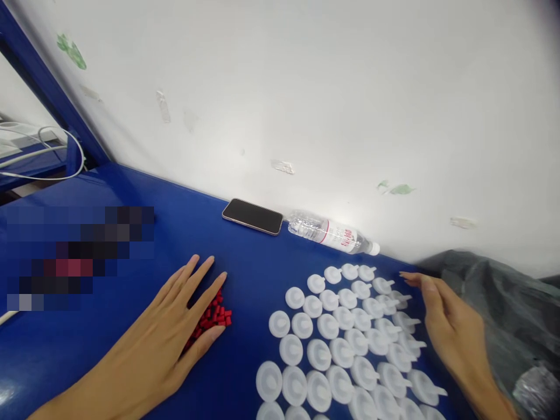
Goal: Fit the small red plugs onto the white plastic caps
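My left hand (pixel 175 326) lies flat on the blue table (pixel 131 192), fingers stretched out over a small heap of red plastic pieces (pixel 216 315). Part of the heap is hidden under the fingers. My right hand (pixel 446 321) rests at the right edge of a block of several white round caps (pixel 345 344) laid in rows, each with a short stem. Its fingers are extended and touch or nearly touch the outermost caps. Neither hand grips anything.
A dark phone (pixel 252 216) lies flat by the white wall (pixel 306 87). A clear water bottle (pixel 332 233) lies on its side next to it. A grey plastic bag (pixel 503 303) sits at the right. White cables (pixel 52 151) hang at far left.
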Tool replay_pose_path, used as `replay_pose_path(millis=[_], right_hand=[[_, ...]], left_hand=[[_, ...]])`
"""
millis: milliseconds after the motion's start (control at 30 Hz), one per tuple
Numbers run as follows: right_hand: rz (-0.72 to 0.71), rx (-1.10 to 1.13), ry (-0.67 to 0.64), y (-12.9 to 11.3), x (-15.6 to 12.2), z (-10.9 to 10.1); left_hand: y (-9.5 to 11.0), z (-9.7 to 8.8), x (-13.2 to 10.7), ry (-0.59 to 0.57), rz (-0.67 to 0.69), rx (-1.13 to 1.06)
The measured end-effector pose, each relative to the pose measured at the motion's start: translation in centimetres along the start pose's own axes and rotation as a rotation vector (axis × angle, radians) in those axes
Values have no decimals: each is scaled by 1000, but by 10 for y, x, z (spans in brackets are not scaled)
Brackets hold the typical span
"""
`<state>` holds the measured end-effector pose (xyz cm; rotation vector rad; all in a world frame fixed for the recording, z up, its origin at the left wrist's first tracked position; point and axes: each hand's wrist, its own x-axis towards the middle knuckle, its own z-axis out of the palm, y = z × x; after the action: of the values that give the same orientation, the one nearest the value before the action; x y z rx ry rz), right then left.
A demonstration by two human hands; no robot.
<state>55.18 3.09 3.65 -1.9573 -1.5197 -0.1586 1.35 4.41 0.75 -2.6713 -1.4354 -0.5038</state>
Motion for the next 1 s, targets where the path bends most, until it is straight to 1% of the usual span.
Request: replay_pose_path(millis=[100,267,400,567,700,833,1000], right_hand=[[68,20,-12,-3,0,3],[119,39,-30,-4,0,2],[129,40,-36,-5,2,2],[127,37,-37,-5,3,4],[103,44,-41,-5,3,6],[80,47,-43,-5,2,7],[73,48,-25,-3,2,6]], left_hand=[[1,5,13,-46,52,1],[8,10,18,-51,61,16],[10,13,26,-24,132,-59],[13,23,51,-9,169,-101],[12,27,73,-28,193,-143],[9,32,85,-35,173,-202],[7,43,81,-23,111,-300]])
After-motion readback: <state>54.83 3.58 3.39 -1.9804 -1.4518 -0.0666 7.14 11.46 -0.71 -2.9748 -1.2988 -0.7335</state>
